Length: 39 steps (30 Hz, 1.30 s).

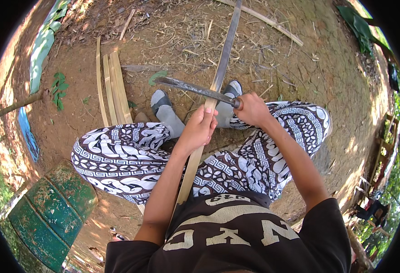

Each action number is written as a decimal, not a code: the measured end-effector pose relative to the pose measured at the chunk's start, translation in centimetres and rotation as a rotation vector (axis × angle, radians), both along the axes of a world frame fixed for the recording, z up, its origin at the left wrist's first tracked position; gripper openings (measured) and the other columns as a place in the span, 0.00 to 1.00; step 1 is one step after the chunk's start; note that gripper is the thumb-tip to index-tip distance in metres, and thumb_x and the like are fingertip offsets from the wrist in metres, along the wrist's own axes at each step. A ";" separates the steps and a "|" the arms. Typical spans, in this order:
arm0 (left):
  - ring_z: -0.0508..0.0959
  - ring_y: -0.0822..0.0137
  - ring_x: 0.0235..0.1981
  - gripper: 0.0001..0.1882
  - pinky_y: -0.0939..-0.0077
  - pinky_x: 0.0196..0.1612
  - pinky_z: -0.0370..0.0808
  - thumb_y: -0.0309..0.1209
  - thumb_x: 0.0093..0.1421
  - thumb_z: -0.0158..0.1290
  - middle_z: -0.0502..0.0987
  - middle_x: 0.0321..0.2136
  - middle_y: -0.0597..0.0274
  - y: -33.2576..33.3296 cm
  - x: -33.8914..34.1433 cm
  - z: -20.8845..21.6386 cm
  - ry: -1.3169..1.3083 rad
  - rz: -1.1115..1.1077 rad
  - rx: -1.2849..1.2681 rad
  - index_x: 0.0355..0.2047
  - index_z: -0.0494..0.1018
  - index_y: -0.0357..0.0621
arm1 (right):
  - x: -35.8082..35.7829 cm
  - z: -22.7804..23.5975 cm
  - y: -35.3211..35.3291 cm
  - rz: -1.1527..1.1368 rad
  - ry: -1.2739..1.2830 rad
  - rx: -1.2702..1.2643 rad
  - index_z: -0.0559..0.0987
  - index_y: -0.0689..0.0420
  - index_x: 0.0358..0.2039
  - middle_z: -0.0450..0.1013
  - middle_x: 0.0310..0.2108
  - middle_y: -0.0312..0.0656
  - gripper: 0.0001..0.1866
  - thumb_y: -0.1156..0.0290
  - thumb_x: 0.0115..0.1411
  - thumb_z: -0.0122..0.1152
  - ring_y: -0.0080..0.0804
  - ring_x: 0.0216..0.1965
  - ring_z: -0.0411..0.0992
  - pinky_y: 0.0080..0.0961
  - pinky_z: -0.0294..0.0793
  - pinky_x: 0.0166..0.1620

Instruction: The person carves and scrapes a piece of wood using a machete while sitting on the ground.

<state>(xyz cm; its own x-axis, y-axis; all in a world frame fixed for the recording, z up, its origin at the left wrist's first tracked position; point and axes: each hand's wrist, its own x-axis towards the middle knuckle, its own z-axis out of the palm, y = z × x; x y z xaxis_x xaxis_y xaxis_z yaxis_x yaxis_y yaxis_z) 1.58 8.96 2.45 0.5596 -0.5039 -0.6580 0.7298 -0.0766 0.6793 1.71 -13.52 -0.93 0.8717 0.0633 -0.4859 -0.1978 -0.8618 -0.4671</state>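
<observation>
A long bamboo strip (227,50) runs from beside my waist, up between my knees and out past my feet. Its near part is pale; the far part looks darker and shiny. My left hand (197,129) grips it, thumb along its upper face. My right hand (253,110) is wrapped round the handle of a machete (181,85). The blade lies across the strip just beyond my left fingers, tip pointing left. Whether its edge bites into the bamboo I cannot tell. Both feet, in grey socks and sandals, flank the strip.
Several pale bamboo strips (115,91) lie beyond my left knee. Another bamboo strip (268,20) lies on the dirt ahead, among scattered shavings (181,45). A worn green drum (56,209) stands at the near left, with a blue plastic piece (28,134) beyond it.
</observation>
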 end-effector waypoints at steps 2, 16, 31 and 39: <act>0.60 0.81 0.16 0.19 0.84 0.15 0.59 0.45 0.76 0.33 0.63 0.25 0.69 0.0 -0.4 0.2 0.013 -0.009 0.018 0.47 0.63 0.42 | 0.4 -0.4 -0.1 0.020 0.032 -0.003 0.81 0.61 0.24 0.76 0.27 0.61 0.12 0.64 0.49 0.58 0.61 0.35 0.76 0.50 0.77 0.43; 0.59 0.81 0.13 0.18 0.84 0.13 0.58 0.43 0.76 0.32 0.65 0.25 0.69 -0.3 0.3 -0.1 0.042 -0.008 0.003 0.46 0.63 0.40 | 6.3 -2.7 -6.8 -0.038 0.069 -0.146 0.84 0.61 0.32 0.78 0.33 0.61 0.15 0.65 0.53 0.54 0.59 0.37 0.78 0.48 0.78 0.48; 0.65 0.77 0.19 0.18 0.79 0.21 0.64 0.41 0.76 0.34 0.66 0.23 0.68 0.0 -1.3 -2.1 -0.268 -0.055 0.158 0.43 0.65 0.39 | 2.4 -3.7 -1.1 0.100 -0.131 -0.041 0.81 0.60 0.25 0.77 0.27 0.60 0.10 0.67 0.49 0.57 0.60 0.33 0.77 0.49 0.78 0.43; 0.59 0.81 0.14 0.16 0.83 0.13 0.58 0.41 0.76 0.35 0.63 0.23 0.70 0.2 -1.1 -0.2 -0.025 -0.017 0.124 0.46 0.64 0.40 | 6.1 -2.9 -5.4 0.030 -0.038 -0.100 0.81 0.64 0.23 0.76 0.28 0.62 0.15 0.66 0.53 0.52 0.59 0.34 0.78 0.47 0.78 0.46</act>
